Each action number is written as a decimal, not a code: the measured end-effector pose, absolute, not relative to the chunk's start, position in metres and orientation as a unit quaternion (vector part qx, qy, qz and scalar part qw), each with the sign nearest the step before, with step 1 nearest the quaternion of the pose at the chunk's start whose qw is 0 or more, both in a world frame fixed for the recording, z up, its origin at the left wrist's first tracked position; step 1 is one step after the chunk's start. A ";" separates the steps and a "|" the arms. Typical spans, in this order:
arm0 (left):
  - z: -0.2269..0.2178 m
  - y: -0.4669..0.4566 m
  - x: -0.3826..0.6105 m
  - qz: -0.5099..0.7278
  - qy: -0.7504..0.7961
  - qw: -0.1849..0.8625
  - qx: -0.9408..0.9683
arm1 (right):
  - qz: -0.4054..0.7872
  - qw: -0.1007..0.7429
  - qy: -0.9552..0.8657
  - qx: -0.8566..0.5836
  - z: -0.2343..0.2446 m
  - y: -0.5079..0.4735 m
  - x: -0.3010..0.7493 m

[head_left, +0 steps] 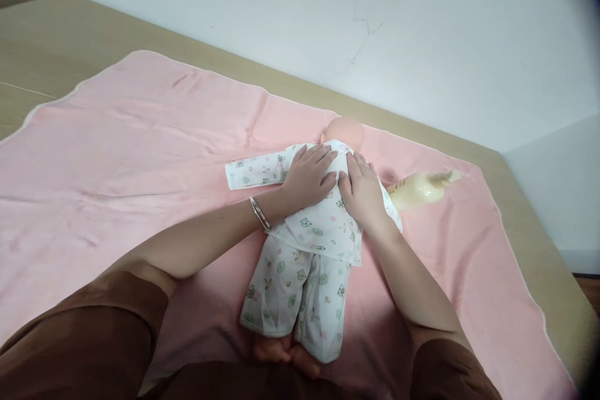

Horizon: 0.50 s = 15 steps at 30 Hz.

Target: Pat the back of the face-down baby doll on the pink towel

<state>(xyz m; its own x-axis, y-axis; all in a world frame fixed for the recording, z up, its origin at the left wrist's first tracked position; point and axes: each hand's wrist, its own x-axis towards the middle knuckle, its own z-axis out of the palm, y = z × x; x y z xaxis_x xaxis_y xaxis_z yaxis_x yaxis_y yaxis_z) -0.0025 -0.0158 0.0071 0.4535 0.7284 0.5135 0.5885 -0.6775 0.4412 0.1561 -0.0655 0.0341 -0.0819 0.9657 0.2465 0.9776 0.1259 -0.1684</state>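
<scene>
Lying face-down in the middle of a pink blanket (140, 156) is a baby doll (309, 244) in a white printed top and pants, head pointing to about 12 o'clock and bare feet at 6 o'clock. Both hands are flat on its back: left hand (307, 176) at roughly 10 o'clock of the torso, right hand (363, 190) at 2 o'clock, fingers stretched out and a little apart, pressing on the cloth, not gripping anything. One empty sleeve (255, 172) sticks out toward 9 o'clock, the doll's bare arm (419, 189) pokes out at 3 o'clock, and the blanket covers a wooden desk (56, 44).
</scene>
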 end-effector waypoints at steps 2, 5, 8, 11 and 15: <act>0.007 -0.016 -0.003 0.367 0.365 0.078 0.852 | -0.040 0.141 -0.733 -0.664 0.036 -0.069 0.151; 0.007 -0.019 -0.004 0.393 0.353 0.049 0.848 | -0.075 0.128 -0.733 -0.664 0.037 -0.076 0.145; 0.006 -0.023 -0.004 0.409 0.369 0.042 0.834 | -0.088 0.129 -0.732 -0.663 0.038 -0.080 0.144; 0.005 -0.025 -0.003 0.421 0.390 0.061 0.816 | -0.076 0.150 -0.728 -0.664 0.036 -0.079 0.146; 0.004 -0.023 -0.003 0.414 0.412 0.083 0.807 | -0.034 0.176 -0.722 -0.668 0.031 -0.073 0.150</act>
<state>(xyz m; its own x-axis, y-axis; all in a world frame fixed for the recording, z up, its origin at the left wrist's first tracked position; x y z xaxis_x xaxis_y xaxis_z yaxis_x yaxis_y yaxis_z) -0.0031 -0.0228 0.0043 0.3175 0.7342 0.6001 0.5961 -0.6467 0.4758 0.1497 -0.0729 0.0312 -0.0444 0.9528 0.3003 0.9771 0.1041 -0.1857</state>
